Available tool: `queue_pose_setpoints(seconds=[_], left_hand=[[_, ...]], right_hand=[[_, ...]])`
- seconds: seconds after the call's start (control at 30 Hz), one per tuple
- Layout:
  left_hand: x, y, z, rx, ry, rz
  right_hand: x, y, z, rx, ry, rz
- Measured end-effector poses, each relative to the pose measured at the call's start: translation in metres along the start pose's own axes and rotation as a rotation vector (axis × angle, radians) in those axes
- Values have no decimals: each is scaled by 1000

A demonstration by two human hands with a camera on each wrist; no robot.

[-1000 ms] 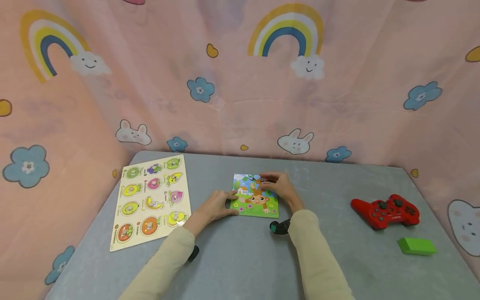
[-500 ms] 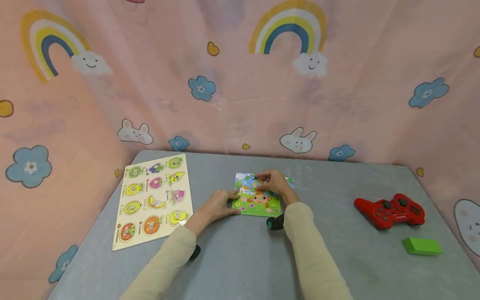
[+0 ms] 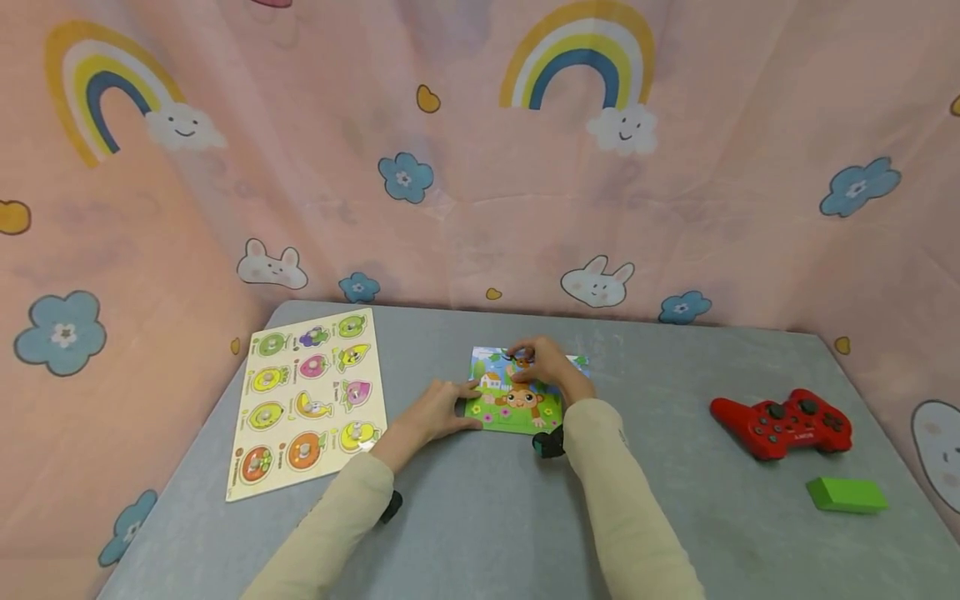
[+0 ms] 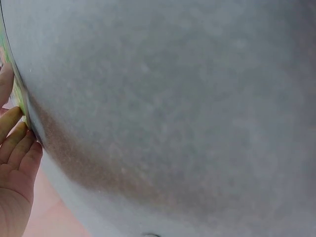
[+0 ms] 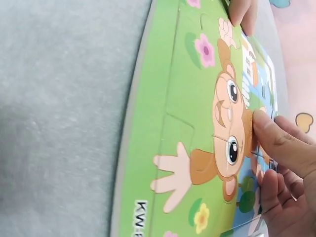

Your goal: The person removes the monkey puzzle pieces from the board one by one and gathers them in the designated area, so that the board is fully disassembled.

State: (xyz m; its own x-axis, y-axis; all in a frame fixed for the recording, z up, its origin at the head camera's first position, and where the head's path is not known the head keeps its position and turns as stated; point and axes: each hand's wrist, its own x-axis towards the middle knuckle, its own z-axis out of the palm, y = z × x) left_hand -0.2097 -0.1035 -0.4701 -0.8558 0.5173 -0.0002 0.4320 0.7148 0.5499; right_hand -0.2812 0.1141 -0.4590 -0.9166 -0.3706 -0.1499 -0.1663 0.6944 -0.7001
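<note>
In the head view a small jigsaw puzzle (image 3: 498,417) with a monkey picture lies on the grey table. My left hand (image 3: 435,410) steadies its left edge, the thumb near the lower corner and a fingertip higher up. The left wrist view catches those fingers (image 4: 19,150) extended against the puzzle's side. Over the upper right part, my right hand (image 3: 551,367) pinches a puzzle piece with thumb and curled fingers. Close up in the right wrist view, the thumb (image 5: 276,138) lies just above the monkey's head. The hand mostly hides the piece.
A fruit peg puzzle board (image 3: 306,404) lies at the left. To the right are a red game controller (image 3: 783,423) and a green block (image 3: 847,495). A pink patterned cloth (image 3: 480,225) hangs behind the table.
My right hand has moved slightly left over the puzzle, and a blue-green patch now shows to its right. The left hand keeps its place at the edge. The head view has shifted slightly.
</note>
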Motion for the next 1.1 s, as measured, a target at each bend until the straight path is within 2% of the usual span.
queue_pose_setpoints(seconds=[0.23, 0.47, 0.77, 1.1], left_hand=[[1, -2, -1, -9, 9, 12], [-1, -4, -2, -5, 6, 17], [-4, -6, -3, -8, 19, 10], [-1, 1, 0, -8, -2, 9]], right_hand=[[-3, 0, 6, 36, 77, -22], [-4, 0, 10, 64, 102, -63], [-6, 7, 15, 100, 204, -107], [-12, 16, 7, 173, 159, -98]])
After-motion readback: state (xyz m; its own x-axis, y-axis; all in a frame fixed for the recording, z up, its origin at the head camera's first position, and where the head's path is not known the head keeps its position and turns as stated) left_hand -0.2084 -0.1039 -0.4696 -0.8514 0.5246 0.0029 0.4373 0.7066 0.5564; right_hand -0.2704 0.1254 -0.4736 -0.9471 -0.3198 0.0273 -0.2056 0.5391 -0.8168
